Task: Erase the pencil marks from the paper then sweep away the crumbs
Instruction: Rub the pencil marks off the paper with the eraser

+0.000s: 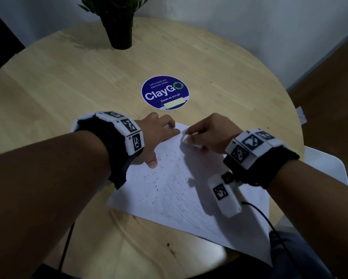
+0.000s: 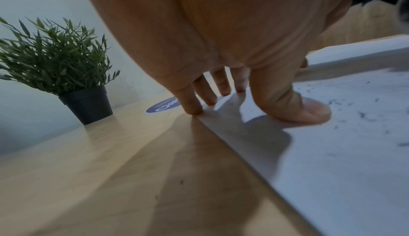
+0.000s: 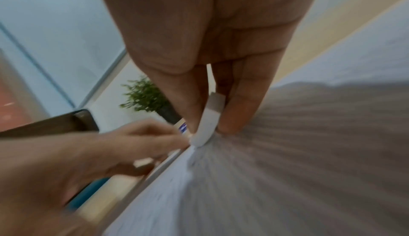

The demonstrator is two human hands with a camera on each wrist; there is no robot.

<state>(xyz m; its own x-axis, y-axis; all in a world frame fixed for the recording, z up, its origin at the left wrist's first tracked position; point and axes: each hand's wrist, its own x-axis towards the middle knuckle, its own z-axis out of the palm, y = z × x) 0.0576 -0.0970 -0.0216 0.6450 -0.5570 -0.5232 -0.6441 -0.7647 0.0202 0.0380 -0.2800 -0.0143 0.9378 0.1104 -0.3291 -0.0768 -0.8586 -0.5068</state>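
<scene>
White paper point(image 1: 169, 200) lies on the table's point(image 1: 58, 81) near edge, pencil-shaded, dotted with dark crumbs point(image 1: 155, 178). At its far corner, the left hand point(image 1: 157, 135) presses it down, fingers spread; the right hand point(image 1: 209, 133) pinches a white eraser point(image 1: 186, 140) against it.

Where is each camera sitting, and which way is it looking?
Head: looks down at the table; both forearms, left hand, right hand.
Left wrist: looks along the left hand's fingers pressing the paper.
Right wrist: looks along the right hand pinching the eraser.
Shared: all show the paper and the plant.
</scene>
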